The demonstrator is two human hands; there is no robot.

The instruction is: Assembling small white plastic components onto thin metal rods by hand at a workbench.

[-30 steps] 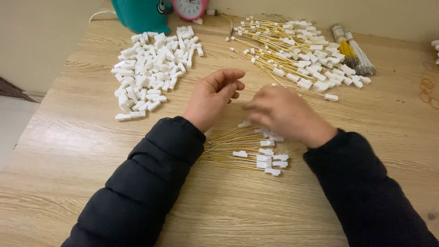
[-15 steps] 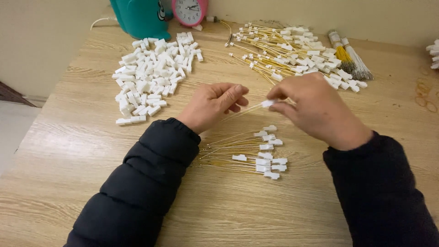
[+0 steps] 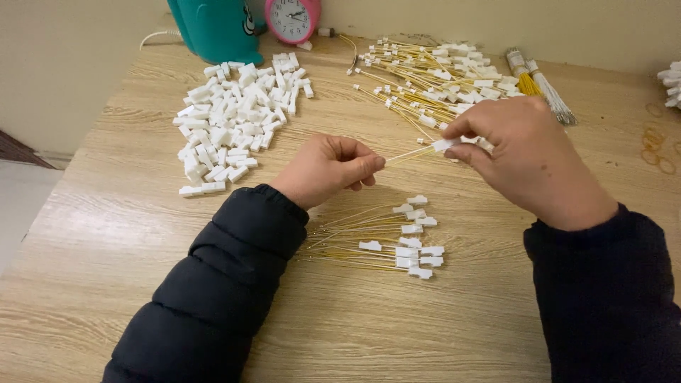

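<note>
Two hands are in view, the left hand (image 3: 328, 168) and the right hand (image 3: 528, 159), and between them they pinch one yellow wire (image 3: 410, 153) with one white connector (image 3: 448, 144) on its end. One small bunch of finished wires (image 3: 383, 237) lies below the hands, showing about ten white plugs. One loose pile of white connectors (image 3: 234, 117), too many to count, sits to the left. One larger heap of wired connectors (image 3: 433, 74) lies at the far edge, also past counting. Two tied bundles of bare wires (image 3: 539, 81) lie beside it, one yellow and one pale. One pink clock (image 3: 292, 18) and one teal container (image 3: 216, 28) stand at the back. About three rubber bands (image 3: 656, 152) lie at the right
</note>
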